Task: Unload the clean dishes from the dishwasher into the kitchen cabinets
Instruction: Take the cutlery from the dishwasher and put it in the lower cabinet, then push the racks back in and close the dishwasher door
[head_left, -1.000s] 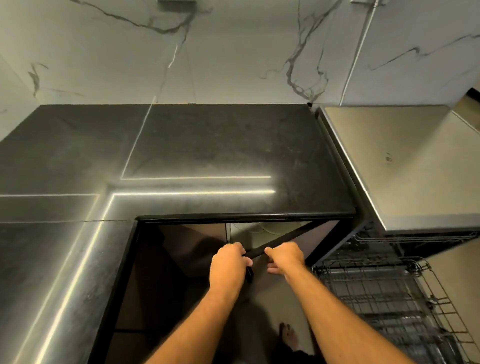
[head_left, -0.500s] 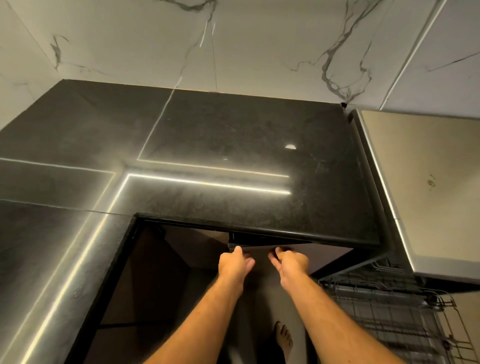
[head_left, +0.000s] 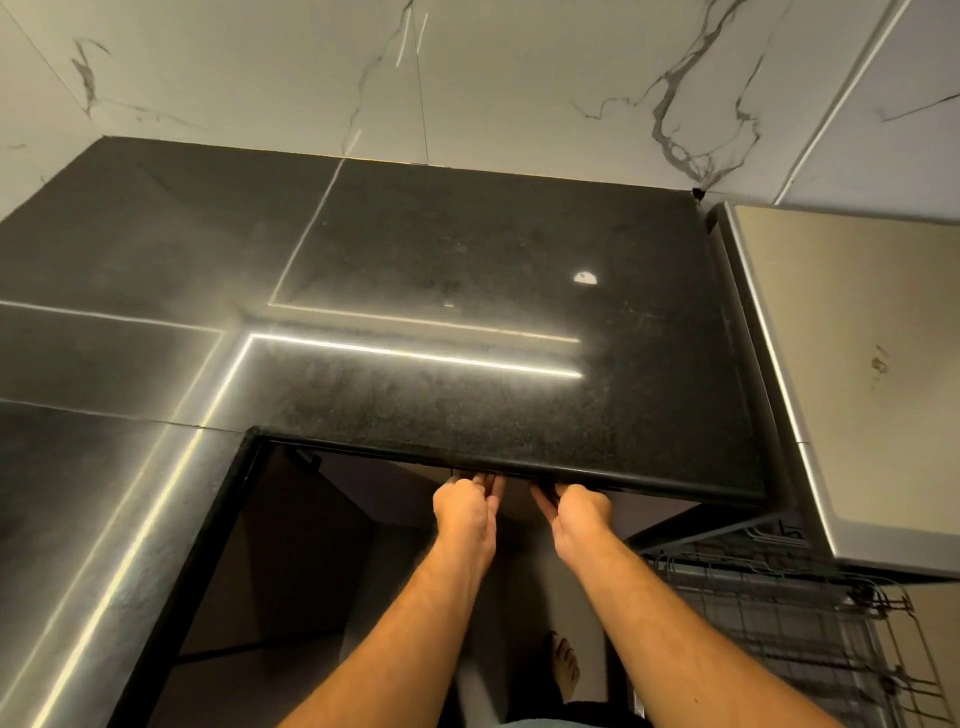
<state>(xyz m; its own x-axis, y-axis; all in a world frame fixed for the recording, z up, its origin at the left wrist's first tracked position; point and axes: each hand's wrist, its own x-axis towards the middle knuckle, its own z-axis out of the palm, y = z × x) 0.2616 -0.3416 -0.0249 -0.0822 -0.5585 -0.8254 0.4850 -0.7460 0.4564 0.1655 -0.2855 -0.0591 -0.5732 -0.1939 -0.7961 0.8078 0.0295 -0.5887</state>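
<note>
Both hands, left hand (head_left: 465, 506) and right hand (head_left: 581, 512), reach under the black countertop (head_left: 467, 405) edge; fingertips hidden, grip unclear. Likely closing the cabinet front: press evenly, fingers clear of the gap.

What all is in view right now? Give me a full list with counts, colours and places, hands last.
countertop: one, black speckled stone, L-shaped, fills the centre and left.
wall: one, white marble with grey veins, behind the countertop.
dishwasher: one, silver-grey top, at the right edge.
dishwasher rack: one, grey wire, pulled out at lower right; no dishes visible in it.
cabinet panel: one, dark, just under the counter's front edge.
bare foot: one, on the floor, bottom centre.
left hand: one, at the panel's top under the counter edge.
right hand: one, beside the left hand, same spot.
</note>
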